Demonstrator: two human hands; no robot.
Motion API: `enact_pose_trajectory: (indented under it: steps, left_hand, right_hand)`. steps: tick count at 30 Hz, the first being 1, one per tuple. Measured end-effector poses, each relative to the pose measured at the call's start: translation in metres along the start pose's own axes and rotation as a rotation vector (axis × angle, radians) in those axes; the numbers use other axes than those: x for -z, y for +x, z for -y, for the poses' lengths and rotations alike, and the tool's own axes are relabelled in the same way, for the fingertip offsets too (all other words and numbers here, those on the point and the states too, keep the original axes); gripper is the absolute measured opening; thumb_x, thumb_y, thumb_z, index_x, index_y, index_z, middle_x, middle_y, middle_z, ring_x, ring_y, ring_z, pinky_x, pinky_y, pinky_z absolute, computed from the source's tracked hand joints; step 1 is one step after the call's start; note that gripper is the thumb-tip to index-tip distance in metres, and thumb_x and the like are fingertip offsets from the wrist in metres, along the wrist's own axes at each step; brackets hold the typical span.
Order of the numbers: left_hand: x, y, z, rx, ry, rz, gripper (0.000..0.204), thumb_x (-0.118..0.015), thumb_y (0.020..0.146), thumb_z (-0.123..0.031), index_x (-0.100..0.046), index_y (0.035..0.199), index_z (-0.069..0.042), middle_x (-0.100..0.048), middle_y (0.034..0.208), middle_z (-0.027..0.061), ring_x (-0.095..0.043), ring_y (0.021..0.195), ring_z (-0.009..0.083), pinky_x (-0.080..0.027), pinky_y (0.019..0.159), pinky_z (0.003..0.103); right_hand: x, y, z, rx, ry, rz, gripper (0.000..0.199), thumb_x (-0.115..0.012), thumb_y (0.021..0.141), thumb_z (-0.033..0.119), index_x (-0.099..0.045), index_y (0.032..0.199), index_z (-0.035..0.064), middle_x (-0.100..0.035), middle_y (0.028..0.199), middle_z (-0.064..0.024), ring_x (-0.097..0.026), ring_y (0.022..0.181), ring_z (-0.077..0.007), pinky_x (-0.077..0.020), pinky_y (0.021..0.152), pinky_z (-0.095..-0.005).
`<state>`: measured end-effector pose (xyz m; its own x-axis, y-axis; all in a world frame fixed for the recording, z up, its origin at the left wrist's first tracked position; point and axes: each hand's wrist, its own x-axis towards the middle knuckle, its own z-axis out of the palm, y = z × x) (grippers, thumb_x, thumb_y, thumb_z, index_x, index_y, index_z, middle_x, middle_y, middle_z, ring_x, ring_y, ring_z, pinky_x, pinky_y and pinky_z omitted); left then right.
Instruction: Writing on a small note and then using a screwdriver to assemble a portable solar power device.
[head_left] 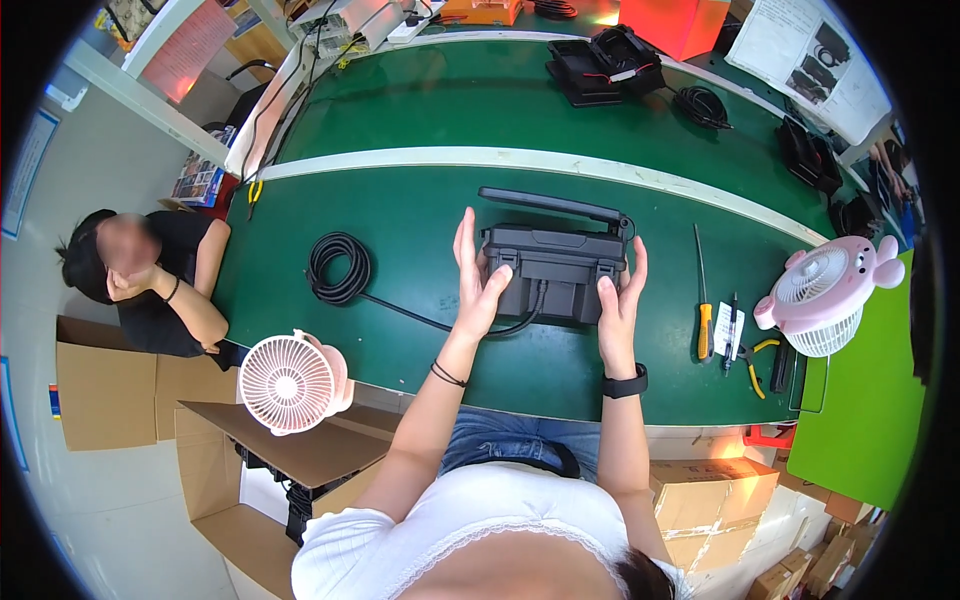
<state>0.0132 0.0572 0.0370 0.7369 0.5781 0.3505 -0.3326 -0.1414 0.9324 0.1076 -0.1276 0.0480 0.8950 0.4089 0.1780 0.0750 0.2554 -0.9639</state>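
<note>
Black case (pixel 553 272) is sitting upright near the middle of the green table (pixel 420 200), with both hands flanking it. Its lid (pixel 550 203) is standing open behind the body, and the 2 front latches look unfastened, so I judge the closing up as not yet done. A black cable is running out of the case's lower front and trailing left to a cable coil (pixel 338 267) lying well apart on the mat, not yet packed away.

Left hand (pixel 477 285) is spread open, fingers up, its palm pressing the case's left side. Right hand (pixel 620 295) is likewise open and flat against the right side; neither is curling around anything.

To the right, a yellow-handled screwdriver (pixel 703 305), pliers (pixel 755 360) and other small tools are lying beside a pink fan (pixel 825 295). A second pink fan (pixel 290 383) is standing at the table's near-left edge. More black cases (pixel 600 62) are resting on the far table. Cardboard boxes (pixel 300 450) are crowding the floor, and another person (pixel 150 280) is sitting at the left.
</note>
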Motion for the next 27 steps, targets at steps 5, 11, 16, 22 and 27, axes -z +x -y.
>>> enact_pose_trajectory:
  steps: [5,11,16,22,27]
  left_hand:
    - [-0.003,-0.001,-0.001,0.002,-0.076,-0.025,0.096,-0.068,0.088,-0.026,-0.011,0.164,-0.011,-0.012,0.166,0.0123,-0.024,0.151,0.0299,-0.026,0.122,0.049]
    - [-0.012,-0.007,-0.011,-0.025,-0.047,-0.080,0.093,-0.064,0.084,-0.027,-0.018,0.163,-0.007,-0.022,0.165,0.0174,-0.019,0.154,0.0294,-0.018,0.123,0.048]
    - [-0.007,-0.006,-0.001,-0.069,-0.055,-0.063,0.082,-0.065,0.087,-0.026,-0.026,0.156,-0.004,-0.026,0.162,0.0173,-0.025,0.151,0.0297,-0.023,0.122,0.046]
    - [-0.005,0.000,0.001,-0.076,-0.073,-0.005,0.074,-0.065,0.092,-0.025,-0.028,0.153,-0.004,-0.028,0.159,0.0171,-0.029,0.149,0.0296,-0.025,0.122,0.043]
    - [-0.005,0.005,-0.005,-0.006,-0.098,0.036,0.074,-0.063,0.094,-0.025,-0.025,0.155,-0.006,-0.030,0.158,0.0147,-0.031,0.147,0.0294,-0.025,0.121,0.042]
  right_hand:
    - [0.003,-0.001,-0.004,-0.031,0.038,-0.004,0.080,-0.061,0.100,0.017,-0.010,0.162,0.0125,-0.024,0.163,-0.0269,-0.032,0.148,-0.0324,-0.0266,0.120,-0.0407]
    - [0.009,-0.004,-0.011,0.012,-0.006,0.027,0.078,-0.060,0.100,0.017,-0.013,0.162,0.0104,-0.023,0.164,-0.0241,-0.031,0.150,-0.0301,-0.0258,0.121,-0.0400]
    - [0.006,-0.005,-0.004,-0.038,0.086,0.035,0.076,-0.061,0.101,0.018,-0.015,0.161,0.0094,-0.028,0.163,-0.0222,-0.034,0.148,-0.0287,-0.0265,0.121,-0.0394]
    - [0.006,0.000,-0.007,-0.053,0.082,0.023,0.075,-0.061,0.101,0.019,-0.016,0.161,0.0111,-0.031,0.161,-0.0217,-0.037,0.146,-0.0273,-0.0298,0.119,-0.0383]
    - [0.003,0.006,-0.003,-0.077,0.102,-0.002,0.073,-0.060,0.102,0.018,-0.017,0.161,0.0131,-0.033,0.160,-0.0211,-0.040,0.143,-0.0259,-0.0326,0.117,-0.0373]
